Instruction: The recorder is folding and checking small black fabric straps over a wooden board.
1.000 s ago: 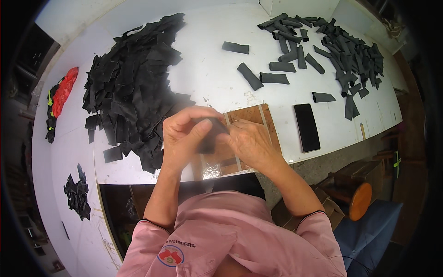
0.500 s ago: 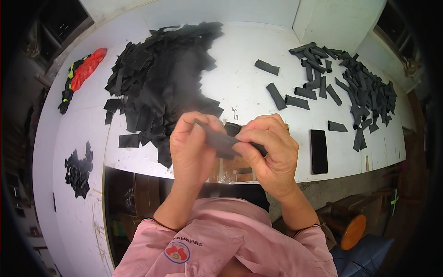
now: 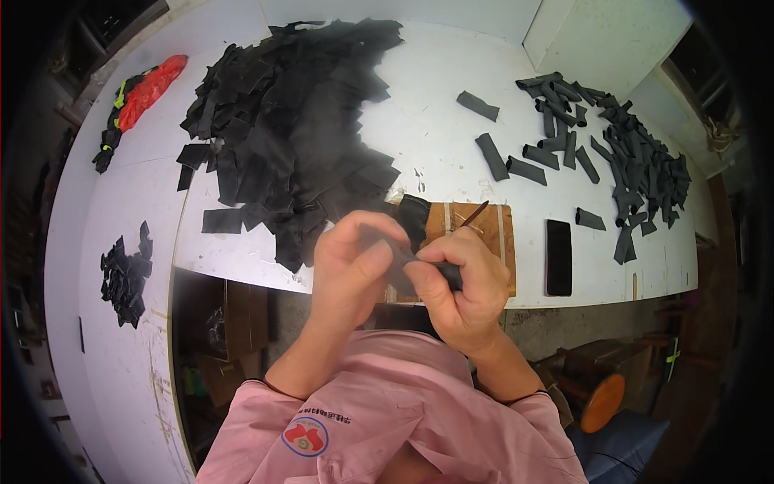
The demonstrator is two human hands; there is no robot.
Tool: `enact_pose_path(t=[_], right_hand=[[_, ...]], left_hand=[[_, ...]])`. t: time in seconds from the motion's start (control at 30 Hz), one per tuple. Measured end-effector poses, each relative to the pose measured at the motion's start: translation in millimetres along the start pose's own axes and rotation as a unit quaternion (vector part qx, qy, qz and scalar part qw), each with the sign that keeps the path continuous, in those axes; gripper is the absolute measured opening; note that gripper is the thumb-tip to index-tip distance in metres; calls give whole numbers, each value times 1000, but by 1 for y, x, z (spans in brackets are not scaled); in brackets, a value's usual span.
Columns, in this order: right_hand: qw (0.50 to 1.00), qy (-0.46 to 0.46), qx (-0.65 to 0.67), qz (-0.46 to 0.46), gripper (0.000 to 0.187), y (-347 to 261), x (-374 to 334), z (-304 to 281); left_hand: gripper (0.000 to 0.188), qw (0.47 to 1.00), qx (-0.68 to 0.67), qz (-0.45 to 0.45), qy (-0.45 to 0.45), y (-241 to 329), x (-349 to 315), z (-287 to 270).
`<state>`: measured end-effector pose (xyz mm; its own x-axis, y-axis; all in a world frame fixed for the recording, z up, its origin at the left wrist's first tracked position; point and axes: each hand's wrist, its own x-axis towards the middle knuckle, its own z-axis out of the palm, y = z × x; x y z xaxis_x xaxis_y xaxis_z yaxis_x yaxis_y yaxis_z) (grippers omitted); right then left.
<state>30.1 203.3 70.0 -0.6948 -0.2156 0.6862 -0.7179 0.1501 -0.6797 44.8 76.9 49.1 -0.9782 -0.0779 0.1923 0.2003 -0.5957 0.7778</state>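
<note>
Both hands are raised in front of my body, over the near edge of the table, and share one dark grey fabric piece [image 3: 400, 276]. My left hand [image 3: 348, 262] is closed on its left side, with thumb and fingers pinching it. My right hand [image 3: 463, 290] grips the other side between thumb and bent fingers, and a tube-like end sticks out past the fingers. Behind the hands lies a brown wooden board [image 3: 501, 230] with a folded black fabric piece [image 3: 414, 216] at its left and a thin dark stick-shaped tool [image 3: 477, 212] on it.
A large heap of flat black fabric pieces [image 3: 274, 121] covers the table's left. Rolled dark tubes [image 3: 653, 169] are piled at the right, several lying loose. A black phone [image 3: 558, 258] lies near the right edge. Far left are a red plastic bag [image 3: 153, 90] and a small black heap [image 3: 125, 282].
The fabric piece, stretched out between my hands before, is now more gathered and turned. Both hands have drawn slightly closer, and more of the wooden board and thin tool shows.
</note>
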Motion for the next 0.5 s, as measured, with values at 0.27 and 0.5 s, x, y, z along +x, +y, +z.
enact_pose_path(t=[0.27,0.5], right_hand=[[990,-38,-99,-96,9,10,-8,7],[990,-71,-119,-9,10,17,-46,8]], left_hand=[[18,998,-29,-49,-20,-16,-10,0],[7,985,140,-104,-13,-39,-33,-23]])
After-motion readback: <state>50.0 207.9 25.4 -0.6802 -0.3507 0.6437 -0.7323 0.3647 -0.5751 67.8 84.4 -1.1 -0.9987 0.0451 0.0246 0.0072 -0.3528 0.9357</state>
